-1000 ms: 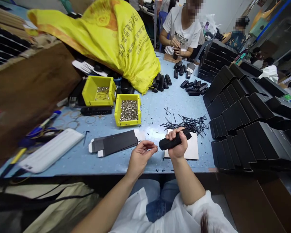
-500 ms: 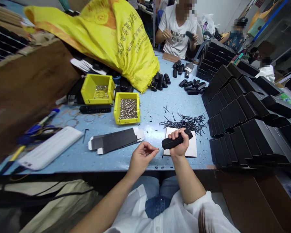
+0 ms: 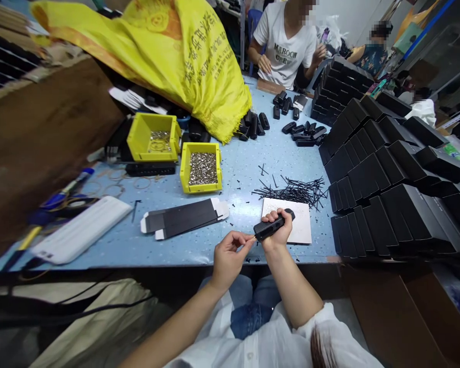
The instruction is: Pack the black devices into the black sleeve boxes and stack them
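My right hand [image 3: 279, 231] is wrapped round a black oblong device [image 3: 268, 226] with a textured side, held tilted above the front of the table. At the near left end of the device is my left hand [image 3: 232, 251], its thumb and forefinger pinched together against that end. Whatever sits in this pinch is too small to name. Under and behind the right hand lies a white pad [image 3: 302, 225]. A heap of thin black screws or pins [image 3: 297, 191] spreads just beyond the pad. Left of my hands lies a flattened black carton [image 3: 187, 219] with white flaps.
Two yellow bins [image 3: 201, 188] hold small metal parts. Stacked black boxes [image 3: 379, 176] line the right side. A yellow sack [image 3: 210, 66] covers the back left. More black devices [image 3: 304, 134] lie farther back, near a seated co-worker [image 3: 287, 48]. A white case [image 3: 82, 230] lies left.
My left hand has moved slightly right, its fingertips now meeting the device's end. My right hand has lowered the device a little and turned it. The co-worker's hands have shifted.
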{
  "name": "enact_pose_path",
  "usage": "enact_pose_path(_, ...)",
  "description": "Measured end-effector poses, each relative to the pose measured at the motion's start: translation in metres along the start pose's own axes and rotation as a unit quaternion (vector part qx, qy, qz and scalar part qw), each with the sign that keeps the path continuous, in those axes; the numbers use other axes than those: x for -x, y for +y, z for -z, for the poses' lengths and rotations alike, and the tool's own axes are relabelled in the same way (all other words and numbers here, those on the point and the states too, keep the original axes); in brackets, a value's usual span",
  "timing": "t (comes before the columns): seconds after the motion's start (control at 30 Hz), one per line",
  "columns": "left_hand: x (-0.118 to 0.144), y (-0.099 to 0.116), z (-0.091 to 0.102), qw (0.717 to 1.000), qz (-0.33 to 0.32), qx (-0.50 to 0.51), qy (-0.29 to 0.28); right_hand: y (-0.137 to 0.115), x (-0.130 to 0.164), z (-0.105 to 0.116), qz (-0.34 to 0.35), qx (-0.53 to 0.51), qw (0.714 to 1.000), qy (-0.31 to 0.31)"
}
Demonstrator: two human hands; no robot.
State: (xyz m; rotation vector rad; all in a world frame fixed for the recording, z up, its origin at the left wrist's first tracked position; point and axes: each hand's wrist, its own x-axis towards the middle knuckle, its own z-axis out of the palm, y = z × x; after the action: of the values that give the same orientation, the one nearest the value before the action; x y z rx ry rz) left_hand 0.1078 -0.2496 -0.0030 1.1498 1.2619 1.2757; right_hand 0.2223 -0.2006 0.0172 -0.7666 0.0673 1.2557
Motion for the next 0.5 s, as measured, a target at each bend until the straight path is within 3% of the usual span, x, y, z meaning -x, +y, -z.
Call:
enact_pose_path(0.13,0.001,-0.006,0.003,0.999,-0.014,-0.035,0.001,0.000,0.000,0.003,0.002,0.005,1.000,0.024)
enact_pose_path(0.23,0.000,-0.008,0.008,0.995,-0.005,-0.070,-0.064,-0.003,0.006,-0.001,0.050,0.019,0.999,-0.010)
enact_pose_path(0.33,-0.001,-0.005,0.014,0.979,-0.060,-0.155,-0.116,-0.006,0.011,-0.007,0.072,0.023,0.996,-0.046)
enact_pose_path(0.5,-0.008,0.001,0.019,0.958,-0.149,-0.224,-0.097,-0.007,0.011,-0.011,0.067,0.046,0.995,-0.057)
